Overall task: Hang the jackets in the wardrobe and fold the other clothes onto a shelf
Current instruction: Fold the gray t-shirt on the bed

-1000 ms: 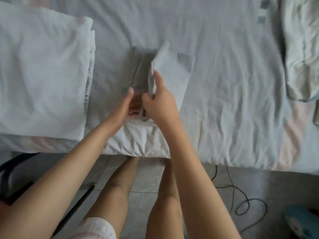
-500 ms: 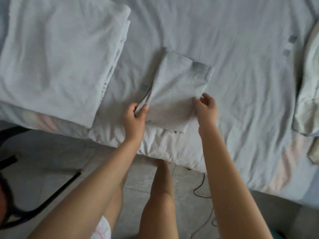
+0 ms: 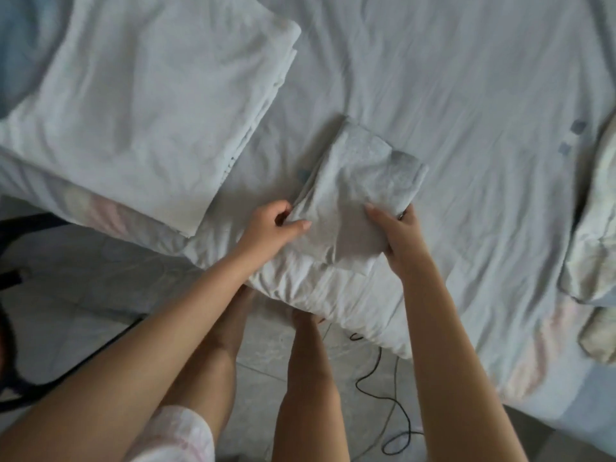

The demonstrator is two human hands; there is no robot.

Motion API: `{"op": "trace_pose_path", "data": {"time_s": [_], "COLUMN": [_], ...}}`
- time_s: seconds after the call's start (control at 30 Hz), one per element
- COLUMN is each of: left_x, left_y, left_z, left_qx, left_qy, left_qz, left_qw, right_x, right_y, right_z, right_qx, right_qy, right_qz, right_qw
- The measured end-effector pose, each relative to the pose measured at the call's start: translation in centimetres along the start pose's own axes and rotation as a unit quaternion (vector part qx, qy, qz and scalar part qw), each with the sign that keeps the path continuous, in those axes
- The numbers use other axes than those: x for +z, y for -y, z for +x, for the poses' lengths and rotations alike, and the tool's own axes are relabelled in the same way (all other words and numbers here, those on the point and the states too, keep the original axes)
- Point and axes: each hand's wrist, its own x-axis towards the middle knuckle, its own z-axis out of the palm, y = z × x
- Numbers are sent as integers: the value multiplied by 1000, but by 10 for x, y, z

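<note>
Through the head view, the step I judge to be in hand is lifting the folded grey garment (image 3: 361, 195) off the bed sheet (image 3: 483, 95) so it can go to a shelf. My left hand (image 3: 271, 228) pinches its left edge, thumb lying on top and fingers curled in at the fold. My right hand (image 3: 398, 238) grips the near right corner, thumb on top, the other fingers tucked beneath the cloth and mostly hidden.

To do this well I would raise both sides together and level, pinching through the whole thickness. The left edge shows several loose layers that could fan open if only the top one were caught. Slipping the fingers further under the middle should, I think, stop it sagging between the hands.

The garment is pale grey, soft and creased, folded into a rough rectangle that lies at a slant near the bed's rounded front edge. Its far corners rest flat on the sheet, and a darker patch shows near the far right corner. What kind of garment it is I cannot tell.

A folded white quilt (image 3: 150, 105) lies to its left, a crumpled pale cloth (image 3: 596, 235) at the right margin, and a black cable (image 3: 383, 398) on the floor below.
</note>
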Motion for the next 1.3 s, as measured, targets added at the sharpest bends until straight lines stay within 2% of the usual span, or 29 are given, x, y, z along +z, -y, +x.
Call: {"op": "trace_pose_path", "data": {"time_s": [0.1,0.2,0.27,0.37,0.4,0.47,0.53,0.6,0.67,0.7,0.77,0.83,0.9,0.93,1.0,1.1,1.2,1.3], "left_x": [-29,-72,-104,-153,-179,-201,-211,-215,-215,-212,-203,-198,-198,-199,-200,-202,-205,-206], "left_y": [-13,-34,-49,-63,-61,-43,-13,18,33,35,35,41,46,47,45,48,49,49], "left_z": [-4,-10,-15,-21,-20,-11,3,13,15,14,11,8,9,11,14,16,17,19], "left_qx": [69,129,154,185,186,148,63,-7,-19,-3,29,23,12,13,24,29,41,48], "left_qy": [-49,-139,-217,-327,-364,-403,-404,-400,-405,-398,-387,-391,-400,-400,-395,-391,-393,-419], "left_qz": [-35,-62,-75,-111,-133,-176,-185,-188,-222,-231,-211,-183,-192,-198,-197,-194,-182,-169], "left_qw": [996,980,961,920,903,886,894,897,887,888,897,902,896,895,897,899,901,891], "right_x": [12,55,94,149,176,206,227,237,251,257,259,259,270,276,292,307,314,316], "right_y": [3,22,38,58,59,45,17,-5,-5,2,20,38,58,69,86,96,105,105], "right_z": [-20,-38,-46,-47,-44,-30,-11,1,7,7,6,6,18,27,50,72,67,66], "right_qx": [-57,-150,-223,-319,-329,-278,-157,-45,-23,-35,-121,-264,-327,-310,-239,-222,-261,-314], "right_qy": [-5,-14,-14,4,17,53,92,92,54,22,-75,-129,-49,10,92,132,152,134], "right_qz": [-18,-53,-90,-76,-66,-69,-84,-114,-142,-160,-235,-318,-376,-410,-433,-436,-403,-412], "right_qw": [998,987,970,945,942,957,980,988,988,986,962,901,866,858,864,862,864,845]}}
